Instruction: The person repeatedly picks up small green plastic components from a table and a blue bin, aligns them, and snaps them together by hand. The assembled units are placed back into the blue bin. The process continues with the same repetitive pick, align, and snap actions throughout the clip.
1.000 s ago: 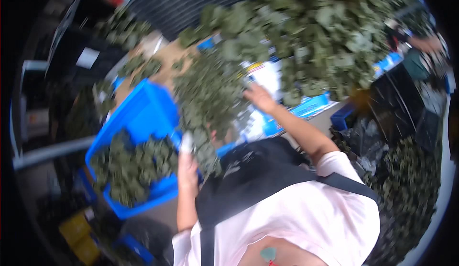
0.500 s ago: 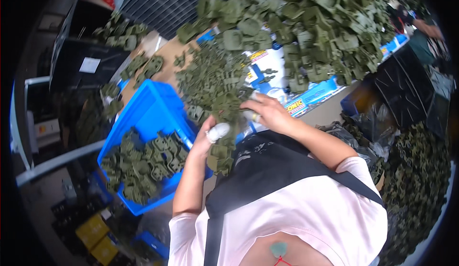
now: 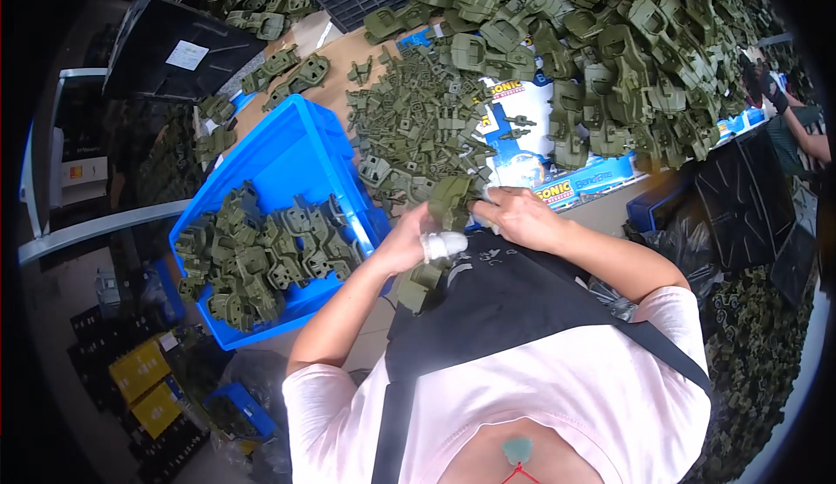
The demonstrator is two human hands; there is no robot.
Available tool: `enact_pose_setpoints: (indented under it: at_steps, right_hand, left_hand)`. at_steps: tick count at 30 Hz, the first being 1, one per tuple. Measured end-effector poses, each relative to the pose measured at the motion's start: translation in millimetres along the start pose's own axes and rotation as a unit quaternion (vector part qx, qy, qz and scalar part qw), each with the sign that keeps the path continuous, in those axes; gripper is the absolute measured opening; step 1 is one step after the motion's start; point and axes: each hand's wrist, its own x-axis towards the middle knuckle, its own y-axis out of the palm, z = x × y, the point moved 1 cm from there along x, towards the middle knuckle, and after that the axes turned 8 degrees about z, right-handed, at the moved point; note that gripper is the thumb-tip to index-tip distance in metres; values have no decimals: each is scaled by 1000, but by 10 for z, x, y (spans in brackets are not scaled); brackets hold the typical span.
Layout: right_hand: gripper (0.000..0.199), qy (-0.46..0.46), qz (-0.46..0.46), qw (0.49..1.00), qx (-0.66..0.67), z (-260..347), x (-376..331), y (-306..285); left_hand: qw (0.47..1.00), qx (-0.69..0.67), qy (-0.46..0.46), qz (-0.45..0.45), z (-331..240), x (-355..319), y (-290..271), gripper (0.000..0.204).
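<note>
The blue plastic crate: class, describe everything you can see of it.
The blue plastic crate is an open, rectangular bin with a raised rim, sitting tilted at the workbench's left edge. Olive-green moulded plastic parts fill its nearer half; the far half shows bare blue floor. The left hand works just right of it, not touching.

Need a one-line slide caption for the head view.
Both hands, left hand and right hand, grip an olive-green plastic part beside a blue bin of similar parts.
</note>
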Motion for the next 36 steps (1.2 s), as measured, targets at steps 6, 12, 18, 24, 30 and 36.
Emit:
enact_pose_setpoints:
  at_steps: [6,12,18,24,30,36]
  right_hand:
    - [45,-57,-59,996,42,-46,8,161]
    - [19,-75,-53,996,-1,-51,30,111]
    - [41,93,44,943,317,-862,410,-195]
    - [23,191,3,925,-328,-2161,418,567]
    - [15,96,-1,979,-178,-1365,207,265]
    - [35,-41,169,985,-6,72,-424,-27]
  left_hand:
    - [999,33,26,9,56,-102,4,57]
    - [999,11,-27,40,-32,-26,-11,56]
    - [953,-217,-41,-206,222,134,-415,50]
    - [895,-415,50,-157,184,78,-458,52]
    - [867,-455,60,-193,182,4,-198,48]
    - [872,-463,13,-162,74,15,-21,46]
